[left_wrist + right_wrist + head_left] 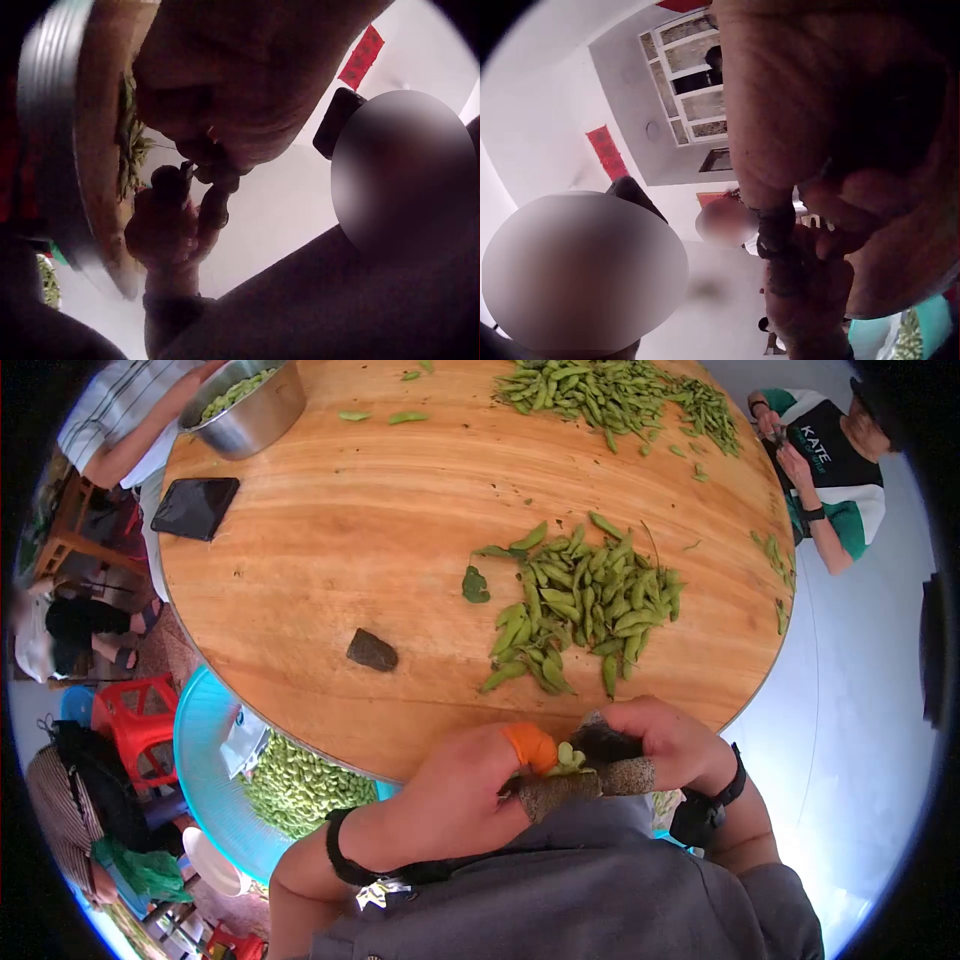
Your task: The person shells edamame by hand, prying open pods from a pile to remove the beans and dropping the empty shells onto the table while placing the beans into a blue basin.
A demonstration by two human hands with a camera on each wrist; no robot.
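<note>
Both hands meet at the table's near edge in the head view. My left hand, with an orange cover on one finger and a rough grey-brown cover on the thumb, holds pale green soybeans by its fingertips. Against it, my right hand has its covered thumb and finger curled in, pinching a green soybean pod that the fingers mostly hide. Just beyond lies a heap of green soybean pods. In both wrist views the hands are dark, fingertips together.
Below the round wooden table, a turquoise basket holds many shelled beans. On top are a dark block, a black tablet, a steel pot and a farther pod heap. Other people stand and sit around; a red stool is at left.
</note>
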